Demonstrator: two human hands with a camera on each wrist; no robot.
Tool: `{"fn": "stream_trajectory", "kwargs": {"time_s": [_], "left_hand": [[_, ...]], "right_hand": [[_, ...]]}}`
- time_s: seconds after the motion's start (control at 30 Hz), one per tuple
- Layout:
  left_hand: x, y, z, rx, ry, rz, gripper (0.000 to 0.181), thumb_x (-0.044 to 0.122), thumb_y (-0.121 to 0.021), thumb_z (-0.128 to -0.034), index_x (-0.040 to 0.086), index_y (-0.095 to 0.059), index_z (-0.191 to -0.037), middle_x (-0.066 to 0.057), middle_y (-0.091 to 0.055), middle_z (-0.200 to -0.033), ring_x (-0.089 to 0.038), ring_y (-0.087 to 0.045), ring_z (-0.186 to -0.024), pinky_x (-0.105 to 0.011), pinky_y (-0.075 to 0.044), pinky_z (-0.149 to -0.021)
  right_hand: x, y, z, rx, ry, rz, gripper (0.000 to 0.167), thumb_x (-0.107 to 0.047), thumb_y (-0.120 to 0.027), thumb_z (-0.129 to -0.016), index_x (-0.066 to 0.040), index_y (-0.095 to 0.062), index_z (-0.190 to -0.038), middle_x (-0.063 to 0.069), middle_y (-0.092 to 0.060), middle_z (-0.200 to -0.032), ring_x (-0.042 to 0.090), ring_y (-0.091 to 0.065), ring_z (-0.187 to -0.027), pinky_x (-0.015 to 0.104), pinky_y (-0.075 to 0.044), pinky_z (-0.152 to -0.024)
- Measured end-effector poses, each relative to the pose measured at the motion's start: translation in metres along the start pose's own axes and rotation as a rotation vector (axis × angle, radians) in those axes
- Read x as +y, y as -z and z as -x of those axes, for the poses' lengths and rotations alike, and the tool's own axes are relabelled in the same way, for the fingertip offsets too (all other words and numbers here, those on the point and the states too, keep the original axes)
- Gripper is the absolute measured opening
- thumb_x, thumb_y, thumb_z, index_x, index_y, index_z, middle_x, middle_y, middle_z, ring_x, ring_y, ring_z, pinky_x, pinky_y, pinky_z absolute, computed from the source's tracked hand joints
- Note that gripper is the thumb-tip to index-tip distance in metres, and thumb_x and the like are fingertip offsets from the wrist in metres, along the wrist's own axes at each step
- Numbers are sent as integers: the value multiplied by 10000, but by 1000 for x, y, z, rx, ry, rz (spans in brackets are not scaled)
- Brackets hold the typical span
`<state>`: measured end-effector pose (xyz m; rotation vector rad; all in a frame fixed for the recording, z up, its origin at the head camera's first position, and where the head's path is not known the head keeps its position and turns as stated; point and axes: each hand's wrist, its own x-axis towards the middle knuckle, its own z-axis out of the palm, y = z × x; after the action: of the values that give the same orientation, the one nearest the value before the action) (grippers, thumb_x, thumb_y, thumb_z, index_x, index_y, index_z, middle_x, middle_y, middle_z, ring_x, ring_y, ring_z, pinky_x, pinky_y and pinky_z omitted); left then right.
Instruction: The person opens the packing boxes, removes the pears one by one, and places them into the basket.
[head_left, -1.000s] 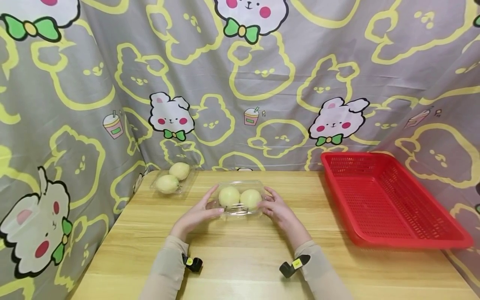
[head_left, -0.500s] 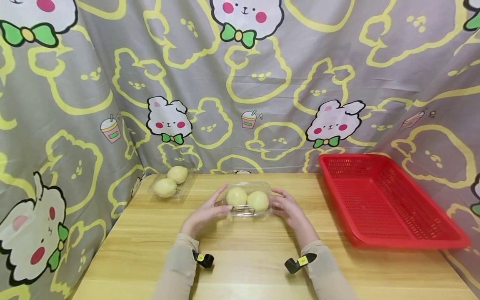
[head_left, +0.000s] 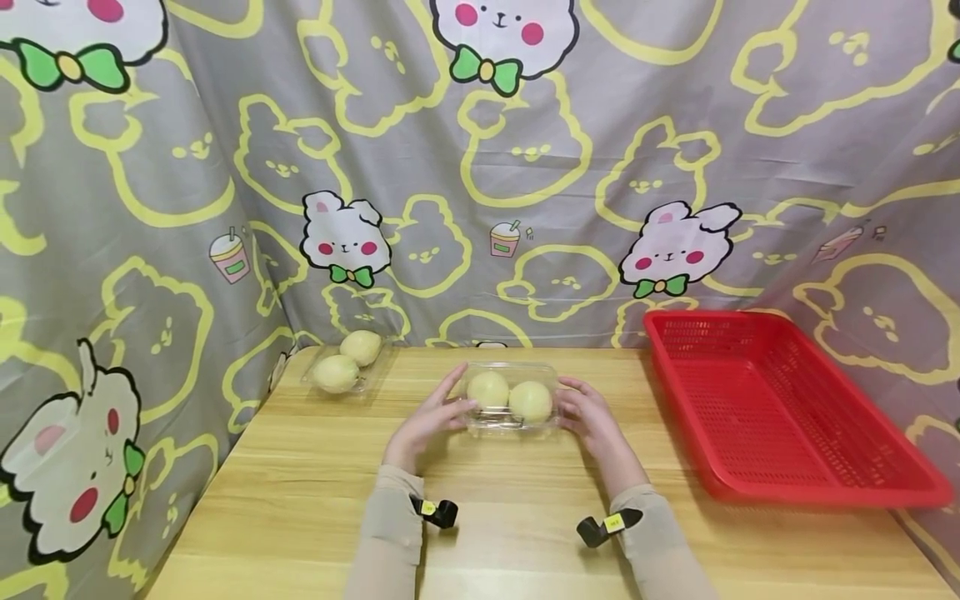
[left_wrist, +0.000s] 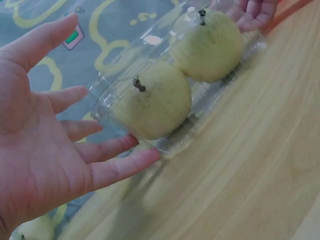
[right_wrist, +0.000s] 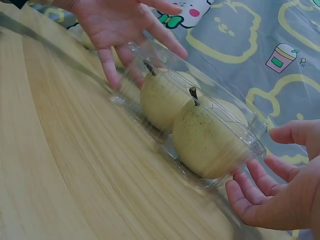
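centrally, boxed fruit point(head_left: 488, 390) between hands point(head_left: 427, 422)

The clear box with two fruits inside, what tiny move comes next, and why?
Perhaps curl the left hand in against the clear box: in the left wrist view its fingers are spread and the uppermost stands apart from the box, so the hold looks loose.

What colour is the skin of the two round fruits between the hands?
Pale yellow with dark specks; the fruits show best in the right wrist view.
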<state>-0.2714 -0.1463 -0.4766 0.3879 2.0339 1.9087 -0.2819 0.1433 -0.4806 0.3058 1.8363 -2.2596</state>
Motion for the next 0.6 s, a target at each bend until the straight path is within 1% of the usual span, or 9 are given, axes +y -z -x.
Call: {"fn": "stream_trajectory", "kwargs": {"time_s": [0.07, 0.2, 0.23, 0.33, 0.4, 0.5, 0.6], "left_hand": [[-3, 1, 0, 11, -2, 35, 784, 252, -610, -950, 291, -132, -1571, -57, 6, -1658, -439, -276, -1435, -490, -446, -1072], [-8, 4, 0, 36, -20, 138, 716, 170, -549, -979, 219, -150, -1571, -108, -51, -1648, -438, -254, -1442, -514, -431, -1080], [-8, 4, 0, 40, -22, 163, 704, 155, -537, -982, 208, -154, -1570, -112, -56, -1647, -434, -222, -1455, -519, -423, -1086], [-8, 2, 1, 47, -23, 217, 682, 127, -513, -983, 168, -163, -1567, -122, -68, -1644, -444, -182, -1465, -531, -408, -1093], [-8, -1, 1, 50, -23, 243, 669, 119, -507, -985, 150, -173, -1564, -116, -76, -1646, -448, -186, -1463, -534, -403, -1096], [-7, -7, -1, 46, -21, 248, 654, 129, -512, -989, 147, -195, -1561, -99, -84, -1649, -439, -218, -1456, -533, -400, -1102], [-8, -12, -3, 48, -7, 229, 648, 154, -535, -986, 182, -227, -1556, -61, -100, -1651, -403, -256, -1452, -521, -399, -1108]], "right_hand": [[0, 1, 0, 0, 2, -5, 509, -94, -587, -936, -42, -428, -1416, -72, -618, -877, 90, -566, -822, 233, -515, -728], [0, 3, 0, -1, 5, -2, 508, -108, -588, -935, -38, -428, -1412, -81, -608, -866, 87, -552, -812, 230, -504, -730], [0, 3, 0, 0, 4, -3, 500, -110, -592, -934, -41, -437, -1404, -82, -607, -866, 88, -550, -812, 232, -504, -730], [-1, 5, -1, 3, 6, 5, 493, -117, -595, -936, -39, -443, -1398, -90, -600, -864, 81, -536, -800, 229, -502, -726], [-2, 8, -2, 4, 11, 25, 498, -131, -587, -944, -36, -430, -1407, -102, -594, -868, 72, -529, -802, 222, -494, -725], [-3, 11, -3, 28, 19, 44, 489, -146, -581, -949, -32, -435, -1401, -114, -602, -859, 64, -537, -800, 216, -485, -714], [-3, 16, -4, 44, 17, 43, 467, -148, -579, -949, -33, -451, -1382, -118, -605, -841, 58, -544, -787, 212, -478, -705]]}}
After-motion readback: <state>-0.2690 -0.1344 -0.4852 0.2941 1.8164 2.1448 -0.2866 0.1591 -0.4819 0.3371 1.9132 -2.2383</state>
